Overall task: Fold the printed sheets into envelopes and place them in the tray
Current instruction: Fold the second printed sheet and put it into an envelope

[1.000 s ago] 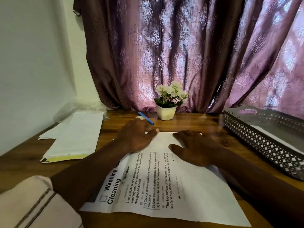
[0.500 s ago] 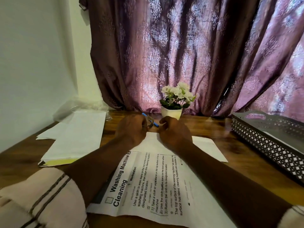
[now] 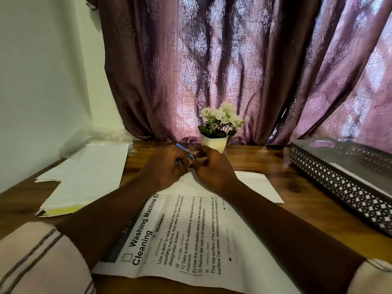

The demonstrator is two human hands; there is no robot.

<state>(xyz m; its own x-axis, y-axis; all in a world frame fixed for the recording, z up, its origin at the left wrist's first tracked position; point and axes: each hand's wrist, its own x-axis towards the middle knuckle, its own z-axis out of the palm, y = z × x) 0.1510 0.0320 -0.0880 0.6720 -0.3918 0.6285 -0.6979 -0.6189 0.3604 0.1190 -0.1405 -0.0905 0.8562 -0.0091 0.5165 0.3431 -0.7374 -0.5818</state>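
The bench [image 3: 265, 160] holds the whole job, and by the look of it most of the work is ahead. The tray [image 3: 331, 179] stands along the right edge, well apart from the hands. A pale flat piece [image 3: 364, 180] lies inside it, possibly a finished envelope, though too little of it shows to be sure.

The printed sheet [image 3: 191, 240], headed "Washing Machine ... Cleaning", lies flat in front of the person, between the forearms. It has faint creases but is not folded shut. Past its far edge a plain white panel [image 3: 258, 185] reaches toward the tray. I cannot tell whether this is the sheet's own far part turned over or a separate piece. A stack of paper [image 3: 91, 177] waits on the left, so I judge that more sheets remain after this one.

The left hand [image 3: 163, 168] and right hand [image 3: 214, 168] meet just above the sheet's far end, in front of the flower pot [image 3: 214, 143]. Their fingers are curled in, clamped on a small ring [image 3: 192, 160] held between them. It may be a roll of tape, but it is too small and blurred to name. A blue pen [image 3: 180, 146] lies just behind the left hand.

So this sheet is partly creased, with folding, closing and placing in the tray left to do.
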